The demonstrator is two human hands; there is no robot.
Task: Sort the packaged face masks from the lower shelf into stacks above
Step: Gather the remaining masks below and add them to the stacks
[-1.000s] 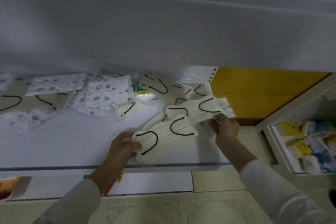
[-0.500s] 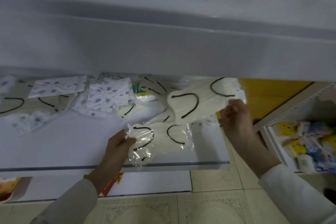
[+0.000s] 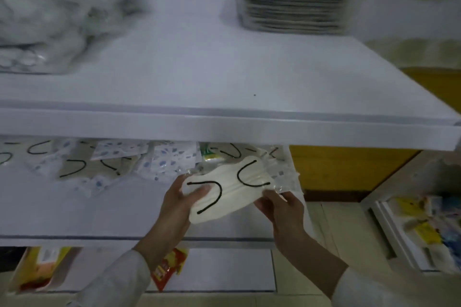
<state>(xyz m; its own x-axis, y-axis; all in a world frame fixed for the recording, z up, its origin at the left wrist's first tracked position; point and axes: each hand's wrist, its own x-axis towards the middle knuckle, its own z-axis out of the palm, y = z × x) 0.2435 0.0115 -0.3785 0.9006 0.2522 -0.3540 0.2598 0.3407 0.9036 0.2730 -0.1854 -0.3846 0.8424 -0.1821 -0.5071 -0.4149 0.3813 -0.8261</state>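
Packaged face mask (image 3: 233,190), cream-white, pleated, black ear loops, clear wrap; gripped between curled fingers of left hand (image 3: 174,205) and right hand (image 3: 283,208).

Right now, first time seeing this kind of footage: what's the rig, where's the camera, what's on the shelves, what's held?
No machine here: a person works with two bare hands. The view comes from a camera worn on the head, looking forward and down. The left hand and right hand together hold a wrapped white face mask with black ear loops, one hand at each end. Behind it, the lower shelf carries loose packs: blue-spotted packs and beige masks with black loops. The upper shelf holds a neat stack of packaged masks at the back right and a bulky clear bag at the left, contents blurred.
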